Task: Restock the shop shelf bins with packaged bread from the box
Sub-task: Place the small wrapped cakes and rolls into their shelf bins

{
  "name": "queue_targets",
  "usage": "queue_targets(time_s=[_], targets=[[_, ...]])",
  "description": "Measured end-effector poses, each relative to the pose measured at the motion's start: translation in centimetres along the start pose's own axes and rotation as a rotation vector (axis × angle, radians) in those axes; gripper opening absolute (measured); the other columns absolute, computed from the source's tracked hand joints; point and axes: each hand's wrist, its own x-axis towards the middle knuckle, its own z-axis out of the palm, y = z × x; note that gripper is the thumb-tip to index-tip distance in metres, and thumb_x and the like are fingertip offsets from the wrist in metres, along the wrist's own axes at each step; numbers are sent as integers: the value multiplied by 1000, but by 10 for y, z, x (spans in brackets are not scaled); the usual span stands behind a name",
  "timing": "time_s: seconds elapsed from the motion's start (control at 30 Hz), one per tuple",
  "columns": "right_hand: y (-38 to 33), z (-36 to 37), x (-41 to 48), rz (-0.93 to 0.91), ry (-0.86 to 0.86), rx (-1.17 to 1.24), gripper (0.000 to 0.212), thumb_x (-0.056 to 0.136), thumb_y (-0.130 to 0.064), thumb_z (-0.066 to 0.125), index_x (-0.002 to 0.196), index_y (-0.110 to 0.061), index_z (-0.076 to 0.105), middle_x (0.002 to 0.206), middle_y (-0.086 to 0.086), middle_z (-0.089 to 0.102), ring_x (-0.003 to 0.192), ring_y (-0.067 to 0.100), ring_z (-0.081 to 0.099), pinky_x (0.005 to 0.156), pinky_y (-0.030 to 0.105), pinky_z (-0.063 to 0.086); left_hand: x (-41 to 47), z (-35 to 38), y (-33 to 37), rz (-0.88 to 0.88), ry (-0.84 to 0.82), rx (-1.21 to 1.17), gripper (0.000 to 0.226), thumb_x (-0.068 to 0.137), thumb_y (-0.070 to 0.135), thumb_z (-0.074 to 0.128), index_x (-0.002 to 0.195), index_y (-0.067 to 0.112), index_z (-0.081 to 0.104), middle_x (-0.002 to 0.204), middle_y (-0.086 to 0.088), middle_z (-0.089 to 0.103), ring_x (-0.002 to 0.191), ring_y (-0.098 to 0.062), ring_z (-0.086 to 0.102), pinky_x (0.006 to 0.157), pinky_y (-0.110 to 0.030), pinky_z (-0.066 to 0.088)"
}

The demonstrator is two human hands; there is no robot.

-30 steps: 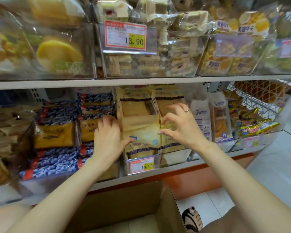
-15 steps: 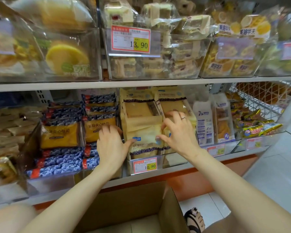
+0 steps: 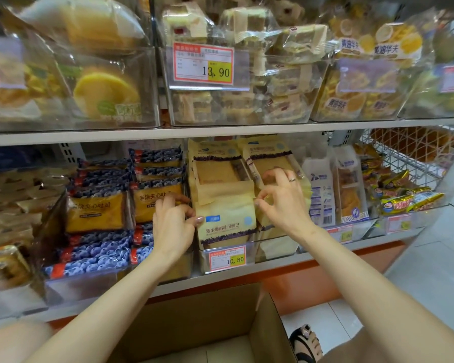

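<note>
Tan plastic bread pack [image 3: 226, 221] stands upright at the shelf's front edge, between left hand [image 3: 172, 224] and right hand [image 3: 285, 203]. Both sets of fingers [image 3: 197, 220] pinch its sides.

A red-bordered price tag [image 3: 203, 66] reading 13.90 hangs high at centre; a second price tag [image 3: 228, 258] reading 10.80 sits lower. Far right, a white wire basket [image 3: 414, 155] holds gold snack packets [image 3: 404, 200]. A black sandal [image 3: 306, 341] rests on the pale tiled floor [image 3: 435, 258].

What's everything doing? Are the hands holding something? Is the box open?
Tan bread bag: upright at the front of its clear bin.
Left hand: pinches the bag's left edge.
Right hand: pinches the bag's upper right edge.
Cardboard box: open.
</note>
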Motion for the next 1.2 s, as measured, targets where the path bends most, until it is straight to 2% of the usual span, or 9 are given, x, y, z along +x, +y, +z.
queue_targets(time_s=[0.23, 0.4, 0.5, 0.63, 0.87, 0.97, 1.03, 1.13, 1.2], targets=[[6, -2, 0, -63, -28, 47, 7, 78, -17, 71, 72, -13, 70, 112, 7, 56, 109, 25, 45, 91, 41, 40, -3, -4, 0, 48, -42, 23, 19, 80, 30, 71, 76, 16, 58, 116, -4, 51, 112, -22, 39, 86, -31, 34], [7, -17, 0, 1, 69, 210, 14, 85, -25, 66, 95, -16, 62, 104, -5, 52, 100, 10, 49, 88, 31, 37, -3, -5, 8, 31, 68, 38, 33, 81, 43, 67, 97, 16, 57, 110, -4, 52, 109, -22, 45, 77, -31, 40], [16, -24, 2, 109, 133, 138, 31, 89, -34, 61, 115, -17, 60, 118, 4, 55, 112, 22, 48, 97, 40, 39, 5, -4, 14, -50, 36, -30, 39, 82, 46, 64, 106, 15, 59, 121, -7, 47, 117, -26, 40, 86, -37, 41], [30, -27, 3, 255, -43, -85, 50, 91, -49, 52, 136, -28, 47, 143, 15, 40, 127, 37, 41, 106, 45, 32, 13, 3, 18, -41, 51, -111, 27, 86, 33, 63, 99, 10, 62, 121, -10, 49, 118, -28, 39, 85, -32, 35], [28, -17, 7, 192, -121, 14, 44, 92, -55, 45, 128, -33, 57, 145, 9, 42, 130, 35, 40, 110, 48, 31, 19, 1, 8, -59, 0, -249, 14, 84, 26, 66, 84, 14, 61, 114, -6, 55, 113, -25, 47, 88, -32, 37], [23, -15, 8, 56, 2, -147, 60, 86, -66, 33, 121, -28, 64, 130, 10, 56, 126, 34, 44, 111, 58, 22, 17, -5, 13, -14, 87, -125, 37, 81, 34, 68, 109, 13, 55, 119, -10, 50, 114, -27, 45, 88, -35, 38], [11, -12, 10, -120, 16, -106, 62, 86, -63, 30, 123, -26, 62, 124, 6, 61, 125, 29, 48, 112, 61, 17, 20, -9, 15, 143, 135, -52, 55, 82, 38, 65, 127, 12, 47, 129, -13, 45, 119, -31, 41, 93, -41, 37], [-12, 0, 12, -322, -49, -124, 61, 89, -63, 27, 133, -31, 53, 139, -2, 52, 131, 20, 45, 112, 53, 1, 27, -6, 6, 389, 60, 176, 60, 82, 54, 42, 130, 20, 52, 143, -6, 43, 126, -32, 41, 99, -50, 33], [-16, 9, 13, -369, -95, -182, 71, 87, -69, 12, 137, -34, 47, 145, -3, 46, 135, 17, 41, 112, 52, -5, 30, -4, -2, 360, -57, 285, 69, 80, 61, 27, 131, 23, 53, 144, 1, 44, 131, -28, 40, 105, -53, 27]])
